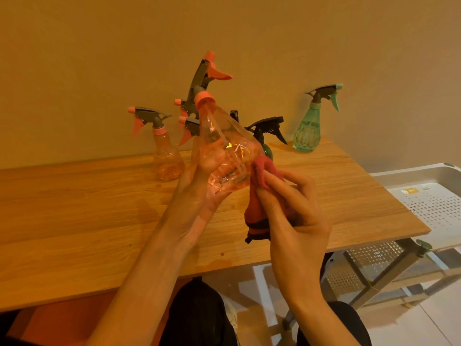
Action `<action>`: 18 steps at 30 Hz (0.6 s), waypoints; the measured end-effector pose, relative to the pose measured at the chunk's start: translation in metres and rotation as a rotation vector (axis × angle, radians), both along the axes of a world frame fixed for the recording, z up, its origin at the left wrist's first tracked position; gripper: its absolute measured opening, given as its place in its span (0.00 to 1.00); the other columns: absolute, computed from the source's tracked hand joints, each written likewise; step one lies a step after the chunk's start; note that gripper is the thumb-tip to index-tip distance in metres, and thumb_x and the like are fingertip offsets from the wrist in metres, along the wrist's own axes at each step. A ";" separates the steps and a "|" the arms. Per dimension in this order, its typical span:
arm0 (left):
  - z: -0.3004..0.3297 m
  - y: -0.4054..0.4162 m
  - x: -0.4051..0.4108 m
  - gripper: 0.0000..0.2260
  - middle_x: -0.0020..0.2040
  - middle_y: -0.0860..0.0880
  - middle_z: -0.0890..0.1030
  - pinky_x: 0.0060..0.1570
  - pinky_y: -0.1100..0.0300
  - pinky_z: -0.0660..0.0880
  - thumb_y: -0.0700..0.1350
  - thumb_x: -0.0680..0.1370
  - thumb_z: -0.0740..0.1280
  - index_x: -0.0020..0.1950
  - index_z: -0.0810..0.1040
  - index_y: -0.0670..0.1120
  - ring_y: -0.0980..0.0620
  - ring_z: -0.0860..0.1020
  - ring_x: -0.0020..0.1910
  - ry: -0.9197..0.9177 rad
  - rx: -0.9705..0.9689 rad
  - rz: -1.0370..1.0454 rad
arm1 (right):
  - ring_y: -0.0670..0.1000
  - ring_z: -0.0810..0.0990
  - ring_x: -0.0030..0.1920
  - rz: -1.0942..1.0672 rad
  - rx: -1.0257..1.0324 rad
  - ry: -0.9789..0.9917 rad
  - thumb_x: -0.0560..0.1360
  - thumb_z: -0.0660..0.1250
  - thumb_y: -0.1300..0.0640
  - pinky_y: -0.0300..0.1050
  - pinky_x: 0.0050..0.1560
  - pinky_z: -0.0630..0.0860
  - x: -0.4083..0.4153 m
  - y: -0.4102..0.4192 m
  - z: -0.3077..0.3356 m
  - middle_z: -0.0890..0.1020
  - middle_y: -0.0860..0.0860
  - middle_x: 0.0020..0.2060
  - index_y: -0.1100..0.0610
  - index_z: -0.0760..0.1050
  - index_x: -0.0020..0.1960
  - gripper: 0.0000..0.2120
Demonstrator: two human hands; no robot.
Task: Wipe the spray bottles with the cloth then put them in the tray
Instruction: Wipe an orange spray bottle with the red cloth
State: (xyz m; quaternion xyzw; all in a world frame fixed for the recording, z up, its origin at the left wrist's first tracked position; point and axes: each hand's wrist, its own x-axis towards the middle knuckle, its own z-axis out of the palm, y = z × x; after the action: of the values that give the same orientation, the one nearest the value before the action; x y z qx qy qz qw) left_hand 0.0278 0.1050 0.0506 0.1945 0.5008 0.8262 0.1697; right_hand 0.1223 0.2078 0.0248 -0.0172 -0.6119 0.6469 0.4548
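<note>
Pink translucent plastic spray bottle (pixel 224 151) tilted above wooden surface (pixel 87 208), left hand (pixel 199 193) fingers curled round its base. Right hand (pixel 289 206) fingers pinch red cloth (pixel 259 196) against bottle's side.

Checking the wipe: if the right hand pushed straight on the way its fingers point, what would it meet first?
The right hand points up-left; past the cloth it pinches, it would meet the held bottle, which the cloth seems to touch already.
</note>
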 end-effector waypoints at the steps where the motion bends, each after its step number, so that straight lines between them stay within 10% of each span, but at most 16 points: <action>1: 0.002 0.000 0.000 0.44 0.67 0.44 0.81 0.58 0.50 0.81 0.62 0.61 0.82 0.73 0.73 0.50 0.44 0.80 0.66 -0.009 -0.009 -0.002 | 0.50 0.82 0.57 0.012 -0.008 0.004 0.75 0.70 0.61 0.40 0.46 0.82 0.000 0.000 0.001 0.81 0.50 0.57 0.51 0.83 0.55 0.10; 4: 0.005 -0.002 0.000 0.48 0.66 0.44 0.81 0.57 0.50 0.81 0.63 0.59 0.82 0.75 0.71 0.48 0.44 0.80 0.66 -0.003 -0.026 -0.001 | 0.50 0.82 0.58 0.061 -0.051 0.006 0.76 0.69 0.62 0.46 0.47 0.83 -0.002 0.004 0.008 0.81 0.51 0.57 0.52 0.83 0.56 0.11; 10: 0.001 -0.002 0.000 0.26 0.63 0.49 0.84 0.59 0.47 0.81 0.60 0.61 0.81 0.58 0.85 0.59 0.46 0.81 0.65 0.056 0.014 -0.036 | 0.49 0.80 0.62 0.076 -0.078 -0.027 0.78 0.67 0.62 0.40 0.56 0.78 -0.010 0.018 0.016 0.81 0.53 0.59 0.56 0.82 0.59 0.11; 18: 0.003 0.000 0.002 0.44 0.62 0.47 0.84 0.52 0.54 0.82 0.61 0.57 0.84 0.69 0.75 0.50 0.46 0.82 0.62 -0.012 -0.002 -0.052 | 0.49 0.81 0.60 0.081 -0.119 -0.024 0.76 0.68 0.61 0.42 0.56 0.79 -0.002 0.011 0.010 0.82 0.54 0.58 0.55 0.82 0.58 0.12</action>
State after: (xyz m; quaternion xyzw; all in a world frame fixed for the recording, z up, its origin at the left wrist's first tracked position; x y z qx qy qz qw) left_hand 0.0298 0.1046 0.0534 0.2022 0.4953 0.8222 0.1945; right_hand 0.1201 0.2184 0.0346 -0.0274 -0.5778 0.6998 0.4191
